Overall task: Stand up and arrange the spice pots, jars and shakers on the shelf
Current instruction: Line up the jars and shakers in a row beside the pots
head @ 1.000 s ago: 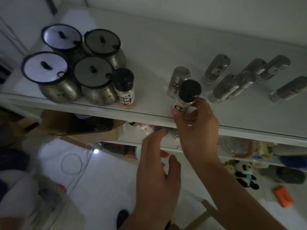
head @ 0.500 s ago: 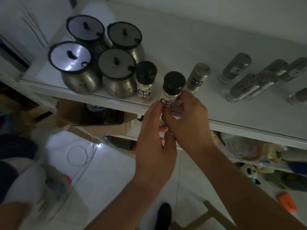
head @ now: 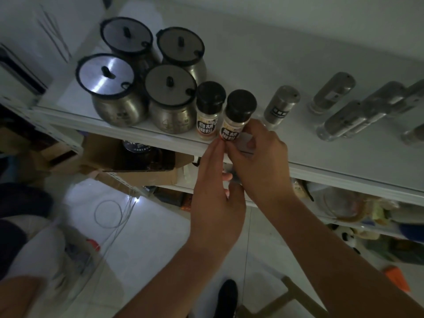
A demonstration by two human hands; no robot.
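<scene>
On the white shelf a black-capped pepper jar stands upright near the front edge, right beside a matching jar. My right hand grips its lower part from the right. The fingertips of my left hand touch its label from the front left. Left of both jars stand several lidded steel spice pots. One steel shaker stands just right of the held jar. Further right, several steel shakers lie on their sides.
Below the top shelf a lower shelf holds an open cardboard box and mixed clutter. A white tiled floor with a wire loop lies beneath. A wooden stool corner shows at the bottom.
My right hand has carried the black-capped jar leftward until it stands against the matching jar. My left hand rose from below the shelf edge and now touches the jar's label.
</scene>
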